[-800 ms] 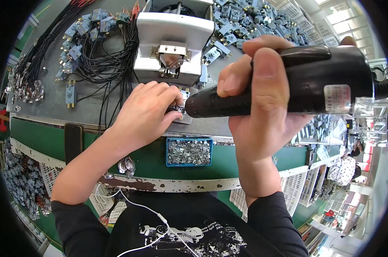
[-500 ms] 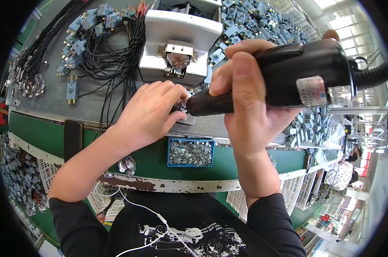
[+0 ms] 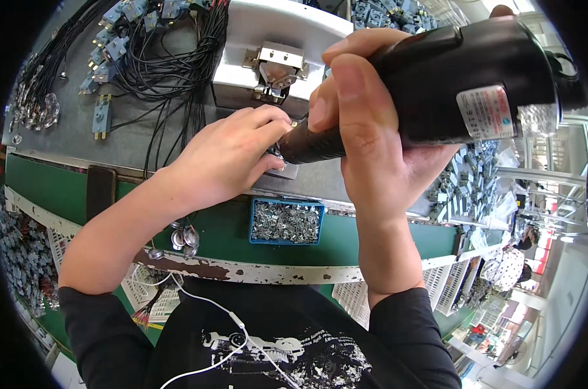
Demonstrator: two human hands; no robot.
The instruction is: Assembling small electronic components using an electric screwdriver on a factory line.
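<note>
My right hand (image 3: 372, 136) is wrapped round a black corded electric screwdriver (image 3: 430, 81), held slanted with its narrow nose down to the left. That nose meets the fingertips of my left hand (image 3: 219, 152), which is closed in a pinch over a small grey metal block (image 3: 289, 171) at the bench edge. What the left fingers grip is mostly hidden by them and by the tool. Just behind stands a white machine (image 3: 237, 81) with a metal clamp-like fixture (image 3: 278, 68) on its front.
Grey switch-like parts (image 3: 116, 48) with black cables (image 3: 167, 94) lie at left. More grey parts (image 3: 469, 178) are heaped at right. On the green strip (image 3: 385, 236) sit a blue box (image 3: 284, 242) of small metal pieces and a dark flat slab (image 3: 101, 194).
The whole view has shifted slightly, so the bench appears higher. The screwdriver's nose stays at my left fingertips, and both hands keep their hold.
</note>
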